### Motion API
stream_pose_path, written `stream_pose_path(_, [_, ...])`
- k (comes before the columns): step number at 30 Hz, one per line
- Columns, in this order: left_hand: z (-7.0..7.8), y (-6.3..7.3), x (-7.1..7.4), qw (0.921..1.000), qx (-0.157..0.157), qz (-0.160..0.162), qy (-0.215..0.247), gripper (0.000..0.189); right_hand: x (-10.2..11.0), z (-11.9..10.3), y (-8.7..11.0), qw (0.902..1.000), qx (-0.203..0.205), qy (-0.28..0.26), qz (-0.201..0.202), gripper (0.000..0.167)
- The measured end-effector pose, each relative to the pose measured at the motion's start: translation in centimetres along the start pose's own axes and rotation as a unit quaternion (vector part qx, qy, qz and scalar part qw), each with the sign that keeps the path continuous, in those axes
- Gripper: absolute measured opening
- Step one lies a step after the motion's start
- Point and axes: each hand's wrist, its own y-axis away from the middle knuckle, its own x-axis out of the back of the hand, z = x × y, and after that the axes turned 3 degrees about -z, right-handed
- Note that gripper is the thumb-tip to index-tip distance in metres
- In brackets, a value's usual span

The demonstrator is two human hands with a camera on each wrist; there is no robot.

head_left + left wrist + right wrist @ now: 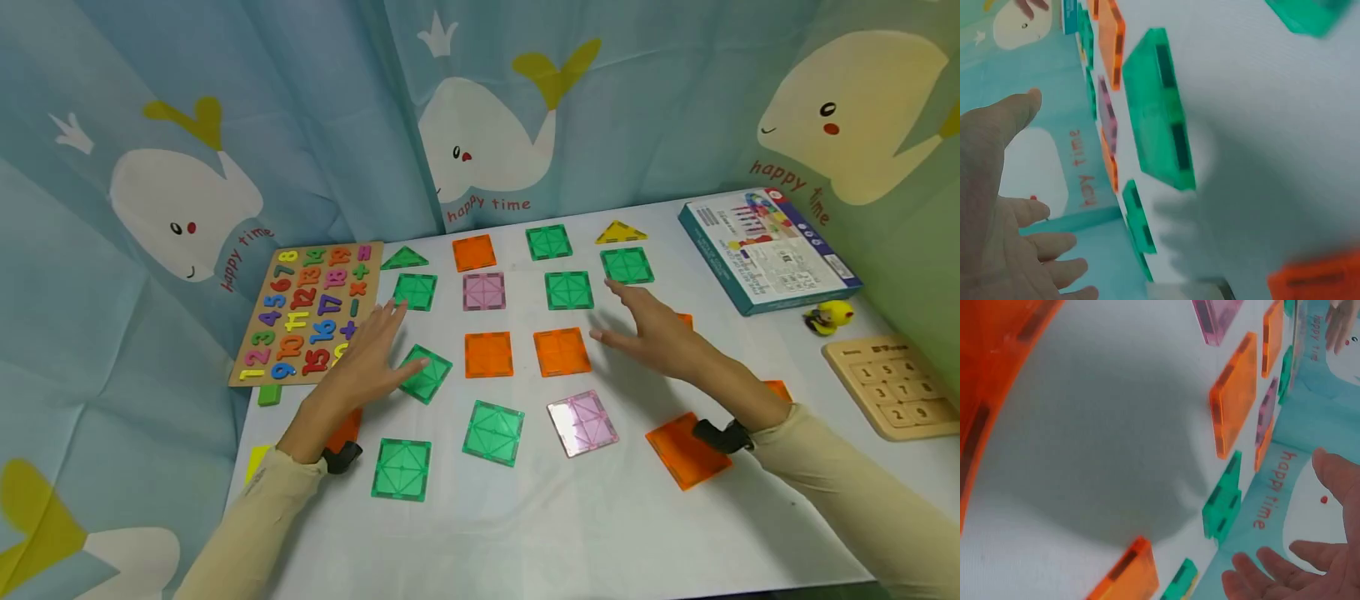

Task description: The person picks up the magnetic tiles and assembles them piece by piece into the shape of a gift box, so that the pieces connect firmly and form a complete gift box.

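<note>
My left hand (363, 358) hovers over the table's left side with fingers spread and holds nothing. Close by its thumb lies a tilted green square magnetic tile (426, 374), also large in the left wrist view. My right hand (651, 332), likewise spread and holding nothing, is raised above the right side. An orange square tile (562, 352) lies just left of its thumb, and a green tile (627, 265) beyond its fingertips. Between the hands are another orange tile (488, 355) and a pink tile (483, 292). Nearer me lie a green tile (493, 432) and a pink tile (582, 423).
A wooden number board (300, 317) lies at the left, partly behind my left hand. At the right are a flat box (768, 250), a small yellow toy figure (828, 317) and a wooden number puzzle (892, 387). A whale-print curtain (337, 125) hangs behind the table.
</note>
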Motion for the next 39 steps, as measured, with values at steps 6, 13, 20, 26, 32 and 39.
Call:
stream_pose_path(6, [1.1, -1.3, -1.1, 0.999, -0.04, -0.017, 0.006, 0.098, -1.2, -0.3, -0.6, 0.9995, 0.018, 0.012, -0.023, 0.08])
stream_pose_path(13, [2.7, -2.5, -2.9, 0.9933, -0.103, -0.045, -0.026, 0.076, -3.1, -0.2, -2.0, 0.9971, 0.047, 0.023, -0.055, 0.077])
stream_pose_path(20, [4.9, -3.4, -3.8, 0.9891, -0.117, -0.078, -0.044, 0.066, -4.7, -0.3, -2.7, 0.9948, 0.055, 0.048, -0.071, 0.082])
stream_pose_path(26, [5.7, -3.8, -4.3, 0.9885, -0.109, -0.088, -0.056, 0.062, -5.0, -0.4, -2.5, 0.9934, 0.072, 0.066, -0.06, 0.074])
stream_pose_path(32, [5.7, -4.0, -4.7, 0.9894, -0.114, -0.062, -0.065, 0.059, -4.8, -0.5, -2.4, 0.9933, 0.081, 0.064, -0.052, 0.07])
stream_pose_path(39, [6.2, -4.4, -4.8, 0.9894, -0.115, -0.053, -0.072, 0.059, -5.1, -0.7, -3.3, 0.993, 0.083, 0.067, -0.049, 0.068])
